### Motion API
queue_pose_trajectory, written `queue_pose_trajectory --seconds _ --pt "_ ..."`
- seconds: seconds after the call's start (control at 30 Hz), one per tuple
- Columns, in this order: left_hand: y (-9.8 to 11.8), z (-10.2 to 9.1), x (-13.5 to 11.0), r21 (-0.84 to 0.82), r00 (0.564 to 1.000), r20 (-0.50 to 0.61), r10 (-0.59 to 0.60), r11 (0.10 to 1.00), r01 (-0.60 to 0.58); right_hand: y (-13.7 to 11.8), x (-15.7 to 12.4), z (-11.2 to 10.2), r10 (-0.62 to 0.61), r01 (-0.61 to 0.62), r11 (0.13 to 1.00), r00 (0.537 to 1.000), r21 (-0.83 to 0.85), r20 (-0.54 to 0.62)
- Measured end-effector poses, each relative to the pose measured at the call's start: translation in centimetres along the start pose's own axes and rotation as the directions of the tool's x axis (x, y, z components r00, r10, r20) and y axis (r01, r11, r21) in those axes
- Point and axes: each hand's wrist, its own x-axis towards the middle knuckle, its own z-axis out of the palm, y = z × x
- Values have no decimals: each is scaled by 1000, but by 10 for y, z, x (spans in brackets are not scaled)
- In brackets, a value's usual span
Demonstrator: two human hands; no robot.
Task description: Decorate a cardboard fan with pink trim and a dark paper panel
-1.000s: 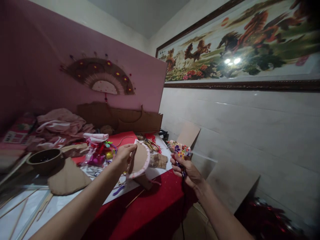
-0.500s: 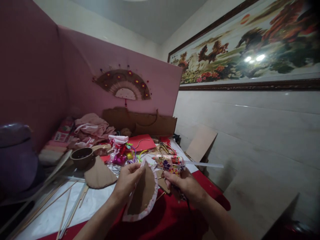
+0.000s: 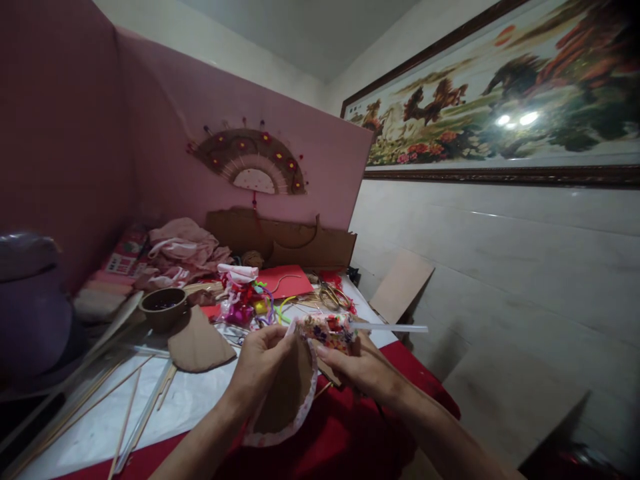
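My left hand [image 3: 263, 363] pinches the upper edge of a half-round cardboard piece [image 3: 285, 393], whose curved rim is wrapped in pale pink patterned fabric. My right hand [image 3: 357, 367] is closed round a flower-patterned glue gun [image 3: 325, 331]. A long translucent glue stick [image 3: 395, 327] juts out of its back to the right. The gun's front end is at the fabric edge beside my left fingertips; its nozzle is hard to make out there. Partly hidden under my right hand lies another bit of cardboard [image 3: 327, 368].
A brown bowl [image 3: 164, 310], a fan-shaped cardboard piece [image 3: 200, 343] and thin sticks [image 3: 131, 413] lie left. Behind are colourful craft bits [image 3: 240, 300], red paper [image 3: 285, 281] and scissors [image 3: 334, 295]. A decorated fan [image 3: 253, 160] hangs on the pink panel [image 3: 165, 133].
The glue gun in my right hand has moved left, up to the fabric edge by my left fingers. My left hand keeps its hold on the cardboard. The view has shifted slightly.
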Motion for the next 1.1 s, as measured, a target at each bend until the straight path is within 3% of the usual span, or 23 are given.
queue_pose_trajectory --seconds 0.6,0.87,1.1 --pt "3 4 -4 79 998 25 52 995 -54 -1 -2 -2 8 -8 1000 999 15 36" --pt "5 5 -4 65 998 21 53 996 -54 12 -3 -3 42 -42 999 999 -21 12" --pt "4 5 -3 118 999 13 53 992 -54 3 -4 -2 17 -17 1000 1000 -2 9"
